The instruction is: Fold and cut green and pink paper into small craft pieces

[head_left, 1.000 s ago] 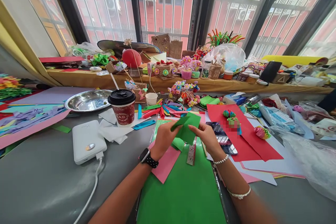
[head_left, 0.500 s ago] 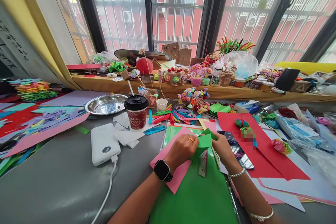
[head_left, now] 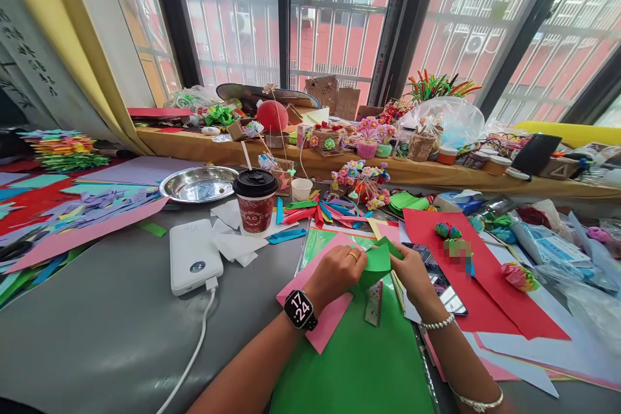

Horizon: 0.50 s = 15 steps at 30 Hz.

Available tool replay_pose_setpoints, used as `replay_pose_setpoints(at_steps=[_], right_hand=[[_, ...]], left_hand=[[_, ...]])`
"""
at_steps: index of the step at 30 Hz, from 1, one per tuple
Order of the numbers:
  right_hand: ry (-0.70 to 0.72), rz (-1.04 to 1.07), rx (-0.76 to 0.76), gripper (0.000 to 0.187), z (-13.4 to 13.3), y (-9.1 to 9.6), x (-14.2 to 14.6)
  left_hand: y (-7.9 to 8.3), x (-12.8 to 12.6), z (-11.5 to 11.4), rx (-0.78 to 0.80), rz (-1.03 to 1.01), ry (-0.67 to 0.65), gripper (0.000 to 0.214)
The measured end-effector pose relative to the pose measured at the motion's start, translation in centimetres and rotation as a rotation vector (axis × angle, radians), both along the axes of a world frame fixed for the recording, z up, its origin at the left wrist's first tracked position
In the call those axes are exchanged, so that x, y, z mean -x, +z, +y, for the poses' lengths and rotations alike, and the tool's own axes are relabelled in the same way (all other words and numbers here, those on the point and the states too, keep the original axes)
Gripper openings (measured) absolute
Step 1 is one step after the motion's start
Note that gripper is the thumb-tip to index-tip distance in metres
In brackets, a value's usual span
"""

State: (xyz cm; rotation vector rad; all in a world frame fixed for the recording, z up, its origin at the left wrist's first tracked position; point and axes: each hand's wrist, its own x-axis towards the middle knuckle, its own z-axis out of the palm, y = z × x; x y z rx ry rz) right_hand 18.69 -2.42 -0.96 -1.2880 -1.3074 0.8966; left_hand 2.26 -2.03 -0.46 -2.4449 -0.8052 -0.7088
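Observation:
Between my two hands is a folded piece of green paper [head_left: 378, 260], held up over the work pile. My left hand [head_left: 338, 270], with a ring and a black watch [head_left: 299, 309], pinches its left side. My right hand [head_left: 411, 270] grips the right edge, thumb and fingers closed on it; some fingertips are hidden behind the paper. Beneath lie a large green sheet [head_left: 356, 369], a short patterned ruler [head_left: 373, 304] and a pink sheet [head_left: 324, 336]. Just right of my right hand, a phone [head_left: 449, 297] lies partly on red paper.
A lidded coffee cup [head_left: 255, 207] stands left of the pile, near white tissues [head_left: 237, 246]. A white power bank [head_left: 194, 259] trails a cable [head_left: 194, 356]. Behind are a metal dish [head_left: 194, 191] and folded coloured strips [head_left: 320, 215]. Red sheets [head_left: 504, 297] lie to the right.
Both hands keep their hold on the green paper, which shows slightly more rounded between them. The watch face has lit up, and the whole view has shifted a little.

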Motion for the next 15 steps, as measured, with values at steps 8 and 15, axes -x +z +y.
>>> replay_pose_setpoints(at_steps=[8, 15], right_hand=[[0.100, 0.082, 0.084, 0.031, -0.02, 0.48, -0.34], [0.102, 0.214, 0.132, 0.033, -0.16, 0.65, 0.18]], left_hand=[[0.10, 0.55, 0.44, -0.068, -0.103, 0.026, 0.018], [0.14, 0.60, 0.40, -0.094, -0.138, 0.062, 0.017]])
